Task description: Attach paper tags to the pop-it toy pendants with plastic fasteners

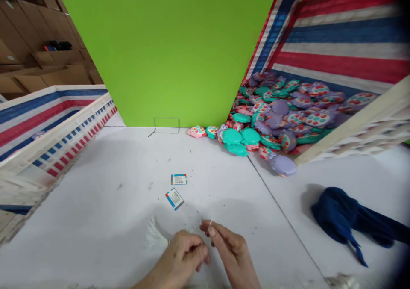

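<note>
Well apart from both baskets [352,120], left hand [188,252] curls, grip unclear; right hand [229,246] pinches a thin strip [209,224].

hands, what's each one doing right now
left hand: fingers curled, grip can't be told
right hand: pinching a thin pale strand

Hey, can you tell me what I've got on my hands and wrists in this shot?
Nothing that I can see: your left hand and right hand are both bare, without gloves. No sleeve, watch or bracelet shows on either wrist, and the fingernails look short.
</note>
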### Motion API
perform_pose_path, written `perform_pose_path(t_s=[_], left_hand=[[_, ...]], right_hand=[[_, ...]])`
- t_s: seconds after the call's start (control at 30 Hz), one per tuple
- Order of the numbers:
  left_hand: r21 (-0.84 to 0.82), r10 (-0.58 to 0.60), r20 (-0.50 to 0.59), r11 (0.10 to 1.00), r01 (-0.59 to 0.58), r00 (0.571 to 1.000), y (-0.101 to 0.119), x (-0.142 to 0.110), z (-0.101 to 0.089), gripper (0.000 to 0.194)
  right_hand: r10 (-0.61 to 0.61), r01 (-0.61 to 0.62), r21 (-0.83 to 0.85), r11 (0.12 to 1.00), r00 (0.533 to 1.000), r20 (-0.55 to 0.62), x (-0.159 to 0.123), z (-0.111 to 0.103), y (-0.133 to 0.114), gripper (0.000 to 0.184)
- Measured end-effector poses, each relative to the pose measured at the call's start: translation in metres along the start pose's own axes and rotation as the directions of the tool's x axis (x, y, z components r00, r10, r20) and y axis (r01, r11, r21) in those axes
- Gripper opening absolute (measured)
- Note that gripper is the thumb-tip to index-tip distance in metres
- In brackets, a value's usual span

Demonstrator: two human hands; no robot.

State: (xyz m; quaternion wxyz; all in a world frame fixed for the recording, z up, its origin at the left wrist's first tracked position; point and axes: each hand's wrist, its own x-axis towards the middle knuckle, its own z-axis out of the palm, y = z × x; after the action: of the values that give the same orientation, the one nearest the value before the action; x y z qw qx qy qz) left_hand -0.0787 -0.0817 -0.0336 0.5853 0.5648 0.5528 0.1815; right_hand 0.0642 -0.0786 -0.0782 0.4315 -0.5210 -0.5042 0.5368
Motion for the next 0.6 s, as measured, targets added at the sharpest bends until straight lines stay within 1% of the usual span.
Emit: perform_pose_path(t_s=[0.13,0.27,0.3,0.37,0.43,0.5,0.53,0.57,0.6], left_hand=[[-0.012,-0.036,0.03,0.999,0.037,0.999,-0.004,0.003,0.003,0.029],[-0.209,-0.064,0.078,0.975,0.079,0.995,-0.013,0.012,0.003,0.028],[-0.247,-0.07,0.088,0.965,0.09,0.994,-0.014,0.014,0.003,0.028],[-0.262,-0.087,0.091,0.959,0.108,0.992,-0.013,0.016,0.006,0.024],[-0.224,-0.091,0.107,0.968,0.113,0.99,-0.011,0.015,0.007,0.023],[-0.145,-0.068,0.126,0.986,0.087,0.99,-0.011,0.015,0.004,0.023],[-0.071,-0.038,0.108,0.996,0.046,0.993,-0.011,0.016,0.0,0.021],[0.036,0.008,0.066,0.999,-0.011,0.998,-0.013,0.018,-0.008,0.017],[0.173,0.072,0.006,0.982,-0.072,0.997,-0.015,0.021,-0.018,0.013]], right_hand=[[0.04,-0.039,0.108,0.993,0.999,-0.011,0.009,0.008,-0.006,0.024],[0.139,-0.133,0.223,0.966,0.99,-0.01,0.008,0.005,-0.008,0.029],[0.146,-0.138,0.224,0.965,0.989,-0.021,0.008,0.003,-0.007,0.029],[0.127,-0.119,0.191,0.974,0.991,-0.031,0.009,0.002,-0.003,0.026],[0.112,-0.116,0.182,0.976,0.993,0.036,0.011,0.001,0.0,0.025],[0.142,-0.161,0.242,0.957,0.985,0.094,0.013,-0.001,0.0,0.027],[0.172,-0.191,0.283,0.94,0.981,0.093,0.014,-0.003,-0.001,0.028],[0.208,-0.222,0.317,0.922,0.975,0.078,0.014,-0.007,-0.002,0.028],[0.248,-0.252,0.334,0.908,0.967,0.054,0.014,-0.013,-0.004,0.028]])
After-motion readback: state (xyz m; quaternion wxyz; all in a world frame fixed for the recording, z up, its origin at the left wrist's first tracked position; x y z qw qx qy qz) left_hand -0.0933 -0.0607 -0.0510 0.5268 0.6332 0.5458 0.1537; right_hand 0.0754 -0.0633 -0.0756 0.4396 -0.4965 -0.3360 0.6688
